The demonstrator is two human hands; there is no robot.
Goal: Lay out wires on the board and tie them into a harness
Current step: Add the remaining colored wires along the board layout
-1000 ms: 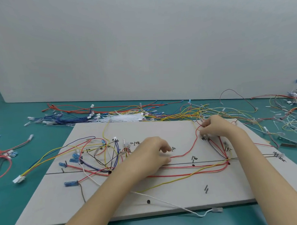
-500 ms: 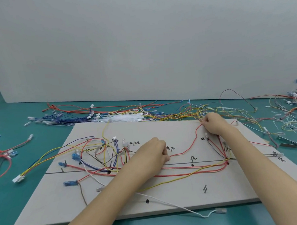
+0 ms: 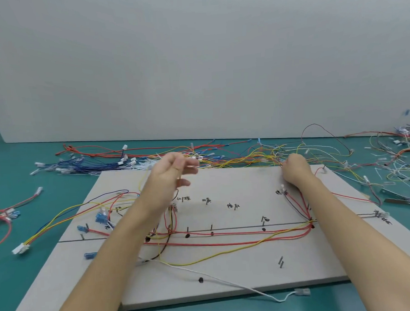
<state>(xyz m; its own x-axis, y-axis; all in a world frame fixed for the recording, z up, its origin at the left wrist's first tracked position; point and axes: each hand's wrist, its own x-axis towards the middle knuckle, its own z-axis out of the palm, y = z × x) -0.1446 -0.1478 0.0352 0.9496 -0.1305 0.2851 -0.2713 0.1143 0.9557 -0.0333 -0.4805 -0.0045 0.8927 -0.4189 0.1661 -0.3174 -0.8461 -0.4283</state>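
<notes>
The grey board (image 3: 228, 281) lies on the teal table, with red and yellow wires (image 3: 226, 242) running along its black line. My left hand (image 3: 174, 173) is raised over the board's far edge, blurred, with its fingers loosely extended towards the right. A thin wire passes by its fingers; I cannot see a grip on it. My right hand (image 3: 295, 170) is at the far right of the board with fingers curled down. Red wires (image 3: 297, 203) run from under it to the junction (image 3: 310, 222).
Loose wire piles (image 3: 234, 158) lie behind the board, with more at the right (image 3: 392, 168) and left (image 3: 4, 215). Blue connectors (image 3: 101, 217) and tangled wire ends sit on the board's left part. A white wire (image 3: 228, 281) trails over the near edge. A metal tool (image 3: 398, 199) lies at the right.
My left hand lifted off the red wire at mid-board and moved up to the far edge. My right hand shifted slightly farther back, and the red wire's loop across the board is gone.
</notes>
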